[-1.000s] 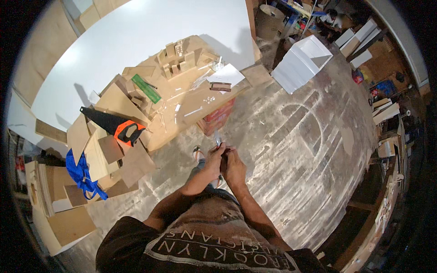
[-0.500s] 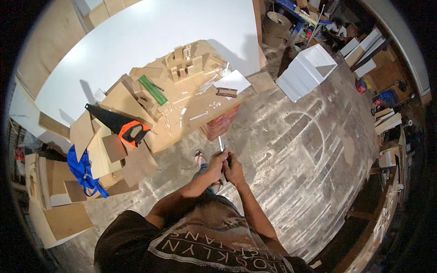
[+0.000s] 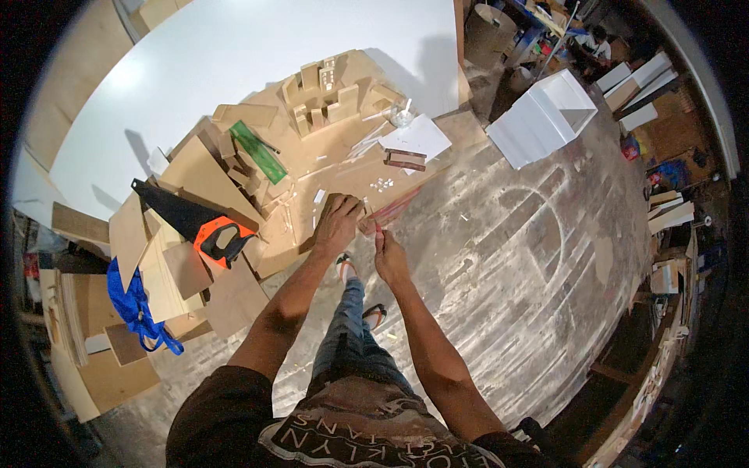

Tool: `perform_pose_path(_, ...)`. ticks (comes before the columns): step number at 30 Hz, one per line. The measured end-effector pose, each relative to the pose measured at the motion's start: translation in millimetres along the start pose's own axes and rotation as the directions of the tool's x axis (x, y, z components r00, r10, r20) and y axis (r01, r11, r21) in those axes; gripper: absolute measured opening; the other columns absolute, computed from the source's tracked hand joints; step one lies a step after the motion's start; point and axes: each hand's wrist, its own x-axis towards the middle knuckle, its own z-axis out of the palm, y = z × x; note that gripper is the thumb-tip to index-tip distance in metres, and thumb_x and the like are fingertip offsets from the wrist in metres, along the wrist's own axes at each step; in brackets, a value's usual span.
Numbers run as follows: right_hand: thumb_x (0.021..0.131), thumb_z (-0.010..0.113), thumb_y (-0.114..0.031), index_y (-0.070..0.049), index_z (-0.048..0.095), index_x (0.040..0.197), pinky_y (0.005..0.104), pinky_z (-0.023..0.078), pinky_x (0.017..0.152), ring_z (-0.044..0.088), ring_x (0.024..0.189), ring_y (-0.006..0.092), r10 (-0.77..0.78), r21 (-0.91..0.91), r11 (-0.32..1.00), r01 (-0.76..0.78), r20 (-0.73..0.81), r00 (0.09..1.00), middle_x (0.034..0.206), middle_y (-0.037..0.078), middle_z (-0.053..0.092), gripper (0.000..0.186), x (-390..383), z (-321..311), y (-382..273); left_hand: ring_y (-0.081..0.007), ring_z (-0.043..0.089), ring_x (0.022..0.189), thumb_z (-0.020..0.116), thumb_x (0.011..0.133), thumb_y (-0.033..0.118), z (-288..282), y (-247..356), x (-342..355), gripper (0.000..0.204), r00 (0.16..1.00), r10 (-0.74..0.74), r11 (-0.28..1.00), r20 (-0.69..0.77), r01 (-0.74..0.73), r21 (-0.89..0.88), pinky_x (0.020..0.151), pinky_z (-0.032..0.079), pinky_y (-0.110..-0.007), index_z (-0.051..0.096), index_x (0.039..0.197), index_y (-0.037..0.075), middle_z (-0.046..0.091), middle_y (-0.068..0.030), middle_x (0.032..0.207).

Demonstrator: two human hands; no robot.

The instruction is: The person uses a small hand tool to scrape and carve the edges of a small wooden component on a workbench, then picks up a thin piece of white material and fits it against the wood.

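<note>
Moved left grip (image 3: pixel 339 221) to tabletop (image 3: pixel 349 176), away from right grip (image 3: pixel 389 256); curled both, couldn't tell contents; risked scattering white bits (image 3: pixel 381 185) beyond by sweeping.

- You stand in a woodworking shop.
- Your bench (image 3: pixel 279 255) carries a handsaw (image 3: pixel 187 221) and wooden blocks (image 3: pixel 347 101).
- Around you: stacked boards (image 3: pixel 65 312) and a worn concrete floor (image 3: pixel 476 281).

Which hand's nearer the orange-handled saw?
Left. The left hand is at the front edge of the worktop, right of the saw; the right hand is farther right, beyond the left.
</note>
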Motion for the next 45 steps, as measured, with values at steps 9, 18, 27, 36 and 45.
perform_pose_path(9,0.105,0.044,-0.025,-0.001,0.056,0.107,0.0573,0.049,0.068,0.062,0.082,0.0527,-0.012,-0.044,0.999,0.011,-0.037,0.999,0.084,0.032,0.065,0.028,19,22,-3,-0.0279,0.049,0.124,0.059,0.079,0.007,11,-12,-3,0.039,0.999,-0.006,1.000,0.035,0.005,0.016,0.107,0.041,-0.040,0.068,0.117,0.001,0.061,-0.0091,0.123)
perform_pose_path(18,0.104,0.042,-0.028,0.000,0.053,0.121,0.0584,0.051,0.071,0.064,0.083,0.0517,0.007,-0.083,0.997,-0.003,0.052,0.999,0.086,0.031,0.066,0.034,23,19,-2,-0.0285,0.049,0.125,0.060,0.078,0.007,10,-12,-3,0.040,0.998,-0.035,0.999,0.048,0.034,0.021,0.107,0.040,-0.041,0.068,0.116,0.000,0.061,-0.0084,0.124)
perform_pose_path(27,0.106,0.039,-0.029,0.002,0.053,0.102,0.0592,0.050,0.068,0.062,0.080,0.0548,0.032,-0.093,0.995,-0.026,0.058,0.998,0.080,0.034,0.063,0.034,26,12,-12,-0.0313,0.052,0.114,0.063,0.073,0.003,4,-9,4,0.034,0.999,0.014,1.000,-0.044,-0.015,-0.016,0.103,0.043,-0.040,0.070,0.106,-0.003,0.062,-0.0125,0.114)
perform_pose_path(36,0.100,0.052,-0.031,0.002,0.045,0.116,0.0582,0.054,0.073,0.065,0.086,0.0528,0.101,-0.254,0.966,-0.049,0.197,0.975,0.086,0.034,0.066,0.037,38,10,-13,-0.0292,0.051,0.119,0.062,0.074,0.009,8,-17,4,0.037,1.000,0.003,0.999,0.002,-0.003,-0.050,0.104,0.043,-0.043,0.069,0.110,-0.001,0.062,-0.0099,0.117)
perform_pose_path(45,0.103,0.043,-0.030,0.003,0.047,0.106,0.0609,0.052,0.075,0.064,0.084,0.0542,0.214,-0.298,0.941,-0.162,0.153,0.965,0.085,0.036,0.065,0.033,36,21,-16,-0.0318,0.055,0.117,0.063,0.076,0.012,13,-19,1,0.033,0.998,0.018,0.990,-0.056,-0.025,-0.135,0.100,0.045,-0.044,0.068,0.106,0.001,0.064,-0.0113,0.114)
